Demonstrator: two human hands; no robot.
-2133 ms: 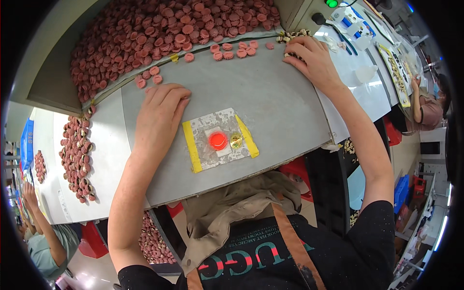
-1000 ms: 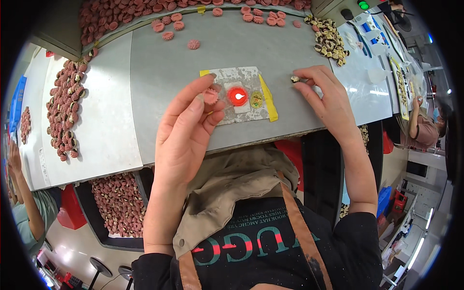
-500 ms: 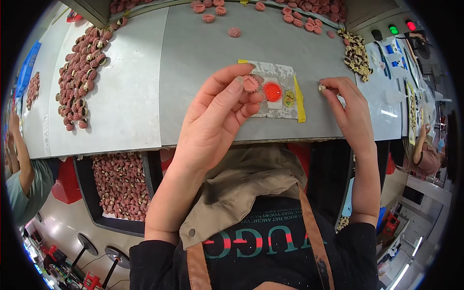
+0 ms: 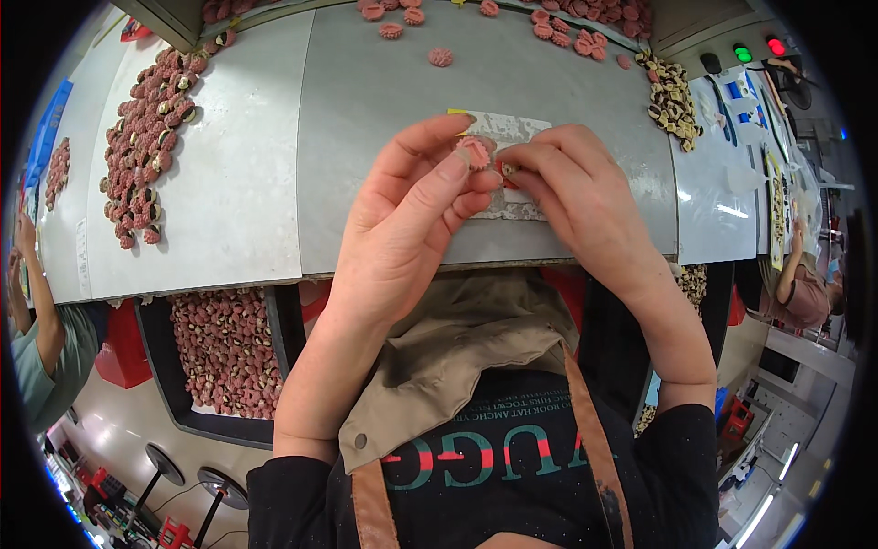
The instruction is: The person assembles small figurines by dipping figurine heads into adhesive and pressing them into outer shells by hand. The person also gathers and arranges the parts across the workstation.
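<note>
Broadly, a grey-topped table (image 4: 384,105) filled the middle, with a black bin (image 4: 157,361) of pink pieces below its front edge and a pile of pink-and-dark pieces (image 4: 146,151) at left. The left hand (image 4: 398,206) was raised above the table, thumb and fingers pinching a shell. The right hand (image 4: 581,183) came in from the other side, thumb and forefinger closed on a small piece. Both were near a pale plate (image 4: 517,210). The pink shell (image 4: 474,153) — round, scalloped, without a clear long axis — turned its hollow face upward. The small pale piece (image 4: 507,169) sat just beside it, mostly finger-covered, its direction unreadable.
</note>
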